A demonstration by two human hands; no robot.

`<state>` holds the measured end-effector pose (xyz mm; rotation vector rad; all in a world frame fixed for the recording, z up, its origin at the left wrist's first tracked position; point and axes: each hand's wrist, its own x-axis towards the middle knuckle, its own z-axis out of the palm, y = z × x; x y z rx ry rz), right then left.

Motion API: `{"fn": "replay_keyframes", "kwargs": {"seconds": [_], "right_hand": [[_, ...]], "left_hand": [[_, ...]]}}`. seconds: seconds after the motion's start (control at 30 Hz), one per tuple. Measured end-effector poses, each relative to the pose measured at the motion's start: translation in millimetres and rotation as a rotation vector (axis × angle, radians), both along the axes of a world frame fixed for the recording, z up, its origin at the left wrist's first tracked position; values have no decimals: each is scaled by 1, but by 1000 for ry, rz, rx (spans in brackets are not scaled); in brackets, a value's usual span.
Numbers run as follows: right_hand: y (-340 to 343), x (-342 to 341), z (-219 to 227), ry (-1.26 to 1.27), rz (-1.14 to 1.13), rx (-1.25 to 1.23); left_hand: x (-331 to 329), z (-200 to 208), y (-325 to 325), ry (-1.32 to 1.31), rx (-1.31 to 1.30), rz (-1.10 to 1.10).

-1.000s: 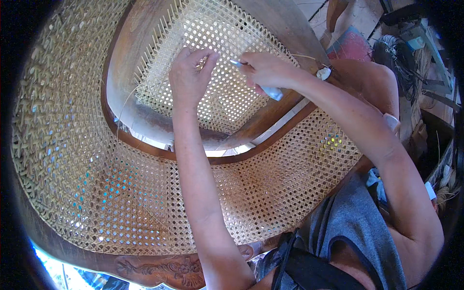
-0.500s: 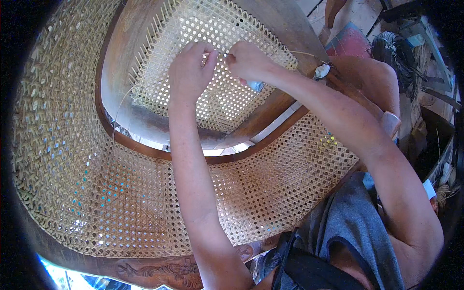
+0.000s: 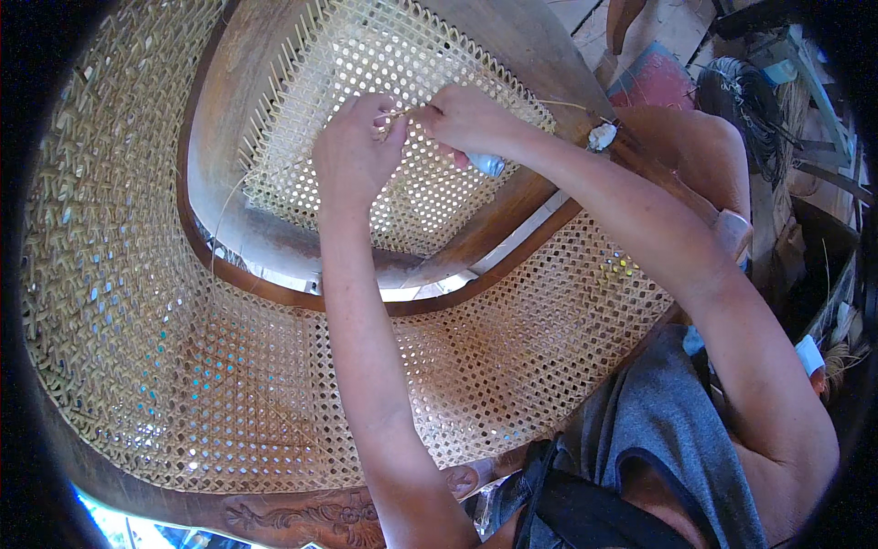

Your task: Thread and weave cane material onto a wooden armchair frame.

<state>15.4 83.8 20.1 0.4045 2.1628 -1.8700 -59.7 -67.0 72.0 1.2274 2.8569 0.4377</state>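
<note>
My left hand [image 3: 352,151] is over the woven cane seat panel [image 3: 430,206], its thumb and fingertips pinching a thin cane strand [image 3: 400,113]. The strand runs across to my right hand [image 3: 471,121], a short gap away. My right fingers are curled round a slim tool whose pale blue, rounded handle [image 3: 486,165] sticks out below the palm; its working end is hidden. The panel sits in a wide wooden seat frame [image 3: 512,41]. Short cane ends [image 3: 272,91] stand up along its left edge.
A curved cane backrest [image 3: 247,384] wraps round the seat's near and left sides, edged by a carved wooden rail [image 3: 320,514]. A small white lump [image 3: 602,137] rests on the frame at right. Beyond lie a red piece [image 3: 654,80] and a bundle of dark strands [image 3: 743,96].
Both hands stay close together over the panel and have shifted slightly. More of the pale strand shows between the fingertips. The pale blue handle has turned a little and shows its end.
</note>
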Motion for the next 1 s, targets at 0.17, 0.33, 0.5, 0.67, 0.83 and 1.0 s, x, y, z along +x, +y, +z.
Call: {"fn": "replay_keyframes", "kwargs": {"seconds": [0.17,0.33,0.5,0.67,0.83,1.0], "right_hand": [[3,7,-4,72,63,364],[43,58,18,-52,1,360],[37,59,41,95,35,375],[28,29,21,66,-47,170],[8,18,-11,56,55,261],[1,1,-9,62,8,327]], "left_hand": [[8,-2,3,43,-16,-13],[19,-21,18,52,-3,-84],[15,-12,14,-730,336,6],[8,-25,16,-649,559,67],[9,-18,12,-274,200,35],[7,-24,17,-241,170,72]]}}
